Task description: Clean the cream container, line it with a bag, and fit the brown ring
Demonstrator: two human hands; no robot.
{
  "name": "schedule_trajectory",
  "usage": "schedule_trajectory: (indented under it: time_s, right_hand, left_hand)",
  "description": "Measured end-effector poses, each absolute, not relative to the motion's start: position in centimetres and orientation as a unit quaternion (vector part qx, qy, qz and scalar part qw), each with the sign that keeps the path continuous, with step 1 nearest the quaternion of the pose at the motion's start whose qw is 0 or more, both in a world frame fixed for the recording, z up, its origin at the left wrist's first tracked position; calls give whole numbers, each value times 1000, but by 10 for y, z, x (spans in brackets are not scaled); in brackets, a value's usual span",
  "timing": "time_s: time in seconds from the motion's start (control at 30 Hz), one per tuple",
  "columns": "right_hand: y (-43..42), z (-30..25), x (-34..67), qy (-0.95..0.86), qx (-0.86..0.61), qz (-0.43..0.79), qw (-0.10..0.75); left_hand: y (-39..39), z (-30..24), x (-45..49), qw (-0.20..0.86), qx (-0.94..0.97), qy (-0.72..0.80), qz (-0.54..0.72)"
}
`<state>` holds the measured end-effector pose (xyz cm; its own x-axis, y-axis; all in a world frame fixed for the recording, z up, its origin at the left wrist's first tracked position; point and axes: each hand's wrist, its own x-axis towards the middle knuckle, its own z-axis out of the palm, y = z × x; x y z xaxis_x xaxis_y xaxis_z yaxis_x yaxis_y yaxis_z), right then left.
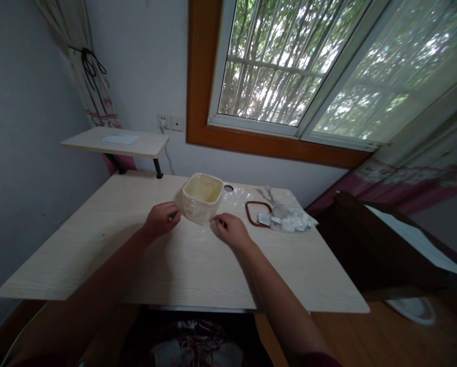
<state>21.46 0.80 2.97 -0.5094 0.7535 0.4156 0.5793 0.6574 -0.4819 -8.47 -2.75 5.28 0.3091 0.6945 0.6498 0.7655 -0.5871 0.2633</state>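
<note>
A small cream-coloured bin (201, 206) with a rounded square mouth stands upright on the desk, its opening tilted toward my view. Thin clear film of a plastic bag (198, 216) covers its outside and lies crinkled at the rim. On the left side my left hand (162, 219) is closed, fingers curled, pinching the film's edge. Close by the bin's lower right, my right hand (231, 229) is closed too, with thumb and forefinger pinched on the film. A brown rounded ring frame (247, 213) lies flat to the right of the bin.
Crumpled clear and white plastic packaging (292, 218) lies beside the ring. A cable hole (228, 188) is behind the bin. At the back left a raised shelf (152, 148) holds a paper sheet (120, 138). Wall and window stand behind the desk (205, 275).
</note>
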Motion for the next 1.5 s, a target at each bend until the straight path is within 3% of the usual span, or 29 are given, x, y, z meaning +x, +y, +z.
schedule_trajectory:
  time_s: [0.17,0.33,0.43,0.7,0.93,1.13,1.37,1.5]
  right_hand:
    - [13,41,218,-796,-421,148,408]
    - [18,67,210,-734,-415,193,503]
    - [20,85,202,-718,-419,195,520]
    - [18,111,185,-812,-382,167,409]
    - [5,107,189,-841,-330,166,395]
    - [2,99,199,-860,-297,136,393]
    - [-3,93,203,-845,-354,-10,400]
    - [-13,98,191,-842,-350,16,409]
  left_hand:
    - [-16,71,-88,-13,-665,-512,-544]
    - [-2,84,-76,-185,-648,-492,-551]
    - [7,94,-69,-229,-617,-521,-544]
    - [34,129,-68,-175,-633,-602,-455]
    - [33,136,-67,-126,-668,-650,-339]
    - [9,127,-62,-128,-622,-659,-403]
    - [-19,111,-33,-92,-576,-666,-466]
    - [-30,97,-16,-77,-586,-645,-484]
